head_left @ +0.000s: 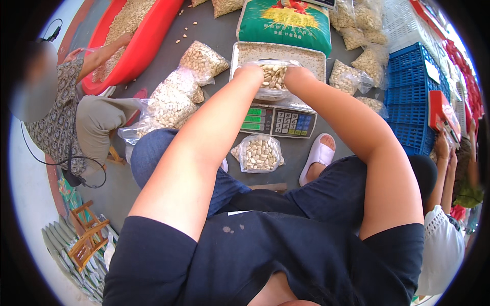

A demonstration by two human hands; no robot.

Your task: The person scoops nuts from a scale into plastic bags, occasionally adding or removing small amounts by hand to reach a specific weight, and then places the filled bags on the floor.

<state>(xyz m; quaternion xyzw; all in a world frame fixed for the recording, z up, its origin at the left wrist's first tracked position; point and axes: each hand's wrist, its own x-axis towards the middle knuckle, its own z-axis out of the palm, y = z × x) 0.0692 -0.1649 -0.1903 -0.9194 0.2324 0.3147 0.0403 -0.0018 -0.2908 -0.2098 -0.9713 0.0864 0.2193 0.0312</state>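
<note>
A clear plastic bag of pale oval seeds [274, 76], much like pumpkin seeds in the shell, rests on the tray [316, 61] of a digital scale [268, 121]. My left hand [250, 74] grips the bag's left rim, and my right hand [300, 75] grips its right rim. Most of my fingers are hidden behind or inside the plastic. Seeds show between the two hands. The scale's green display is lit beside its keypad. On the floor between my feet stands another filled bag [260, 153].
Filled bags [171, 104] lie to the left, more [370, 61] to the right. A green sack [283, 28] lies beyond the scale. A person reaches into a red tub [148, 43] of seeds at left. Blue crates [413, 97] stand right, near another person's hands [445, 150].
</note>
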